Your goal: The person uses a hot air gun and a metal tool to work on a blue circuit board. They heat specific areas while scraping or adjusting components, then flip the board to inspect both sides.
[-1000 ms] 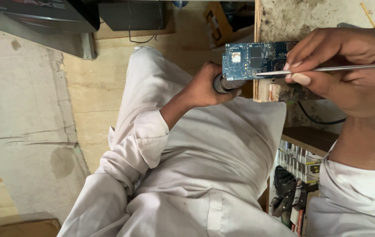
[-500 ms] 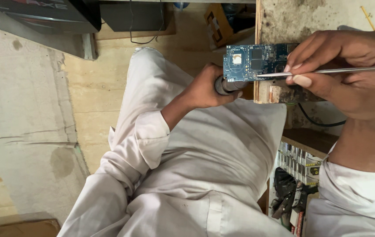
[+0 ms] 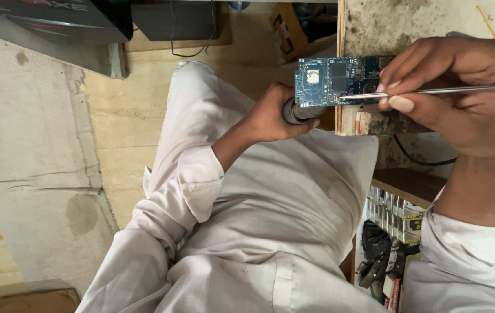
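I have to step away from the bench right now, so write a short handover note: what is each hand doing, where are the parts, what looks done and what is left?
Left hand: closed around a dark cylindrical tool, its tip under the left end of the blue circuit board.
Right hand: pinching a thin metal rod, tip resting on the board's middle.
Board: lies at the edge of the worn workbench, its left end overhanging the lap.
Nearby: black cable below the bench, pliers in the rack at lower right.
Done: board is bare and positioned, both tools on it.
Left: the work on the board itself; I cannot tell how far it has got.
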